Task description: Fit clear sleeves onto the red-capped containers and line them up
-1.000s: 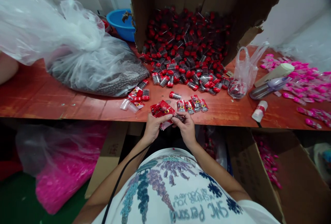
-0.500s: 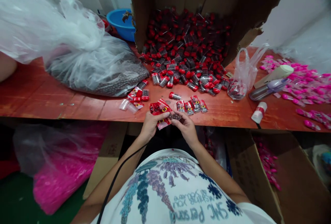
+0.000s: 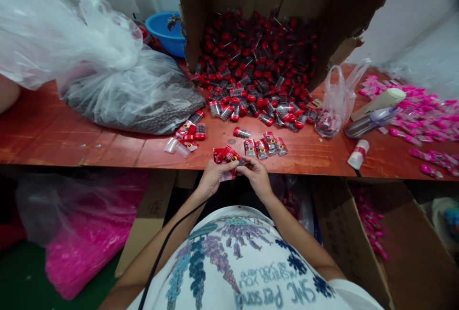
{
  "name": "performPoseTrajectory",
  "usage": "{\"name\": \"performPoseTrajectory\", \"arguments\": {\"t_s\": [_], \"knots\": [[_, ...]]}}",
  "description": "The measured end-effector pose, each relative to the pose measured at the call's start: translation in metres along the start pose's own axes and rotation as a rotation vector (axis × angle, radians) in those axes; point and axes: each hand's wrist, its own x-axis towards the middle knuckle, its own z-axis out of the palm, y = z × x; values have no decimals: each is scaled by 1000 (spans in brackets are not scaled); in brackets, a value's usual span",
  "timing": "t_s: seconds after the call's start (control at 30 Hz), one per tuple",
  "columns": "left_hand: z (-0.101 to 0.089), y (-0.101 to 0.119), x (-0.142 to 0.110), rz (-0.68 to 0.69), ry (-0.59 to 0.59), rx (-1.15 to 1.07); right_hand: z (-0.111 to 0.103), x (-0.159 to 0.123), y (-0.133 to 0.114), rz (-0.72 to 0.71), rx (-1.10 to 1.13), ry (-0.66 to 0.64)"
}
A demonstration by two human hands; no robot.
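Observation:
Near the table's front edge, my left hand point(image 3: 211, 177) is closed on several small red printed packets point(image 3: 223, 154), its thumb pressed over them. My right hand point(image 3: 256, 175) meets it from the other side, fingers pinched at the packets' right end around a small clear tube of dark beads, mostly hidden by the fingers. Just beyond my hands lies a red-capped tube of dark beads point(image 3: 242, 133) on its side. A short row of red printed packets with grey contents point(image 3: 261, 148) lies right of it.
Behind, a torn cardboard box point(image 3: 190, 23) spills a heap of red-capped tubes point(image 3: 251, 76). A plastic bag of dark beads point(image 3: 132, 95) slumps at left beside clear empty tubes point(image 3: 177, 147). A white-and-red roll point(image 3: 358, 154) and pink items point(image 3: 419, 109) lie right.
The packets have turned and shifted slightly right between my hands. The bead tube, plainer before, is now more covered by my fingers. The view has moved a little.

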Motion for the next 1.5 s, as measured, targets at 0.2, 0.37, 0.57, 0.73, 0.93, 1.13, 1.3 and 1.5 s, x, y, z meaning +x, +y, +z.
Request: {"name": "performPoseTrajectory", "arguments": {"t_s": [0.2, 0.37, 0.57, 0.73, 0.93, 1.13, 1.3, 1.5], "knots": [[-1, -6, 5, -67, 12, -86, -18, 13, 9, -23, -179, 135], [-7, -3, 10, -102, 128, -169, -58, 30, 0, -241, -641, 467], [-3, -7, 13, -25, 181, -213, -27, 16, -2, -265, -649, 212], [1, -11, 12, -20, 194, -273, 4, 13, 9, -180, -468, 12], [-5, -12, 10, -100, 127, -317, -1, 25, 2, -312, -693, -50], [-12, -11, 13, -44, 132, -321, 2, 35, -4, -432, -939, -169], [-18, -3, 13, 57, 223, -306, 5, 56, -8, -492, -1032, -271], [-28, 14, 14, -3, 345, -437, -1, 105, -12, -510, -1410, -83]]}}
